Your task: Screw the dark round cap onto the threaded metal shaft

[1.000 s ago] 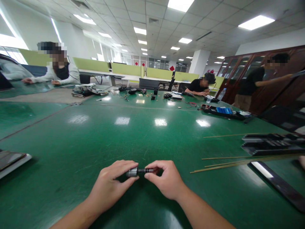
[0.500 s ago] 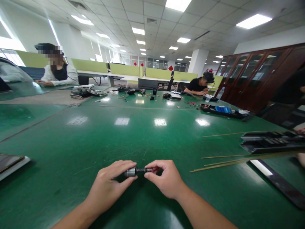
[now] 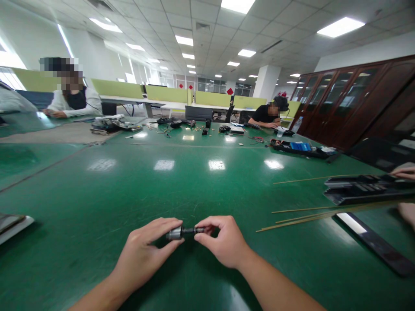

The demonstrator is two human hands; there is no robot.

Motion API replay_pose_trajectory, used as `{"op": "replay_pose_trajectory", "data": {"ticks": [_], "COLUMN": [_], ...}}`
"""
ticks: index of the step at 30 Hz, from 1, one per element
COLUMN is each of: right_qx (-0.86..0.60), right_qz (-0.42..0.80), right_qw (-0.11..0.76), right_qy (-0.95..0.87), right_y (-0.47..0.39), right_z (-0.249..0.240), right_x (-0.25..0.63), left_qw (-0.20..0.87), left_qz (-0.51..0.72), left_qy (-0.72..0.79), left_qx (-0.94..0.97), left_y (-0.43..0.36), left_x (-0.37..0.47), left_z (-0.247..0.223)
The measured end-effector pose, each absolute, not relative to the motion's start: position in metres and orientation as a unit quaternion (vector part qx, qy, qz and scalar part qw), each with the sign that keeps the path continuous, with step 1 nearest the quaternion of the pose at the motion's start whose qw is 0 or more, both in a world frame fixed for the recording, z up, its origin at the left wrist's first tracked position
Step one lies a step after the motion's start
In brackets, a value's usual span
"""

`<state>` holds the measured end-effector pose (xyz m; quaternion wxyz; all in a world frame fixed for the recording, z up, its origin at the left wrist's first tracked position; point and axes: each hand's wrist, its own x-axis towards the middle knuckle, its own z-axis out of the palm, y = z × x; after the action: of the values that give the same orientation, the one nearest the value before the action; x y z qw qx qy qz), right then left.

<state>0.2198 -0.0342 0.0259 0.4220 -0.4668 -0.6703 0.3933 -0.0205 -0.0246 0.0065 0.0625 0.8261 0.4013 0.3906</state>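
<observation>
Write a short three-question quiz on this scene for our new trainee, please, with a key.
1. Which part of the silver-and-dark piece does the left hand hold? A) thin dark end; B) wide silver end; C) none.
2. True or false: the thin rods lie to the right of the right hand.
3. Fill in: the tabletop is ____ in colour.

Key: 1. B; 2. true; 3. green.

I get a bright feed: ceiling panels (image 3: 184, 40) over the worktop (image 3: 181, 194) throw white glare patches (image 3: 216, 165) across it — windows (image 3: 9, 77) glow on its left — while cabinets (image 3: 337, 93) to its right look dim, stretched and soft.
</observation>
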Motion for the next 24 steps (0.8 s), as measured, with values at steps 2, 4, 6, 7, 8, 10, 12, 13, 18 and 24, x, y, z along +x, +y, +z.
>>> {"op": "replay_pose_trajectory", "data": {"ticks": [2, 4, 6, 7, 8, 10, 12, 13, 18, 24], "right_qx": [-0.467, -0.466, -0.464, -0.464, -0.464, -0.464, -0.465, -0.465, -0.467, -0.473], "right_qz": [0.391, 0.391, 0.393, 0.394, 0.393, 0.393, 0.392, 0.392, 0.396, 0.39], "right_qw": [0.423, 0.423, 0.422, 0.422, 0.422, 0.423, 0.424, 0.424, 0.425, 0.42], "right_qy": [-0.671, -0.671, -0.672, -0.672, -0.672, -0.672, -0.671, -0.671, -0.667, -0.669], "right_y": [-0.0342, -0.0342, -0.0342, -0.0342, -0.0342, -0.034, -0.0337, -0.0336, -0.033, -0.0334], "right_z": [0.0252, 0.0245, 0.0239, 0.0237, 0.0235, 0.023, 0.0225, 0.0223, 0.0228, 0.0251], "right_x": [0.2201, 0.2203, 0.2203, 0.2204, 0.2205, 0.2208, 0.2212, 0.2214, 0.2213, 0.2206], "left_qw": [0.062, 0.063, 0.066, 0.067, 0.068, 0.068, 0.068, 0.067, 0.064, 0.062], "left_qz": [0.391, 0.391, 0.389, 0.388, 0.389, 0.39, 0.391, 0.391, 0.39, 0.388], "left_qy": [0.403, 0.404, 0.405, 0.406, 0.406, 0.407, 0.405, 0.404, 0.407, 0.416], "left_qx": [0.825, 0.825, 0.825, 0.825, 0.824, 0.823, 0.824, 0.824, 0.824, 0.82], "left_y": [-0.0244, -0.0245, -0.0247, -0.0248, -0.0248, -0.0247, -0.0245, -0.0243, -0.0233, -0.0223], "left_x": [-0.0207, -0.0212, -0.0216, -0.0217, -0.0217, -0.0215, -0.0214, -0.0214, -0.0228, -0.0245], "left_z": [0.006, 0.0054, 0.005, 0.0049, 0.0049, 0.0051, 0.0052, 0.0052, 0.0036, 0.002]}}
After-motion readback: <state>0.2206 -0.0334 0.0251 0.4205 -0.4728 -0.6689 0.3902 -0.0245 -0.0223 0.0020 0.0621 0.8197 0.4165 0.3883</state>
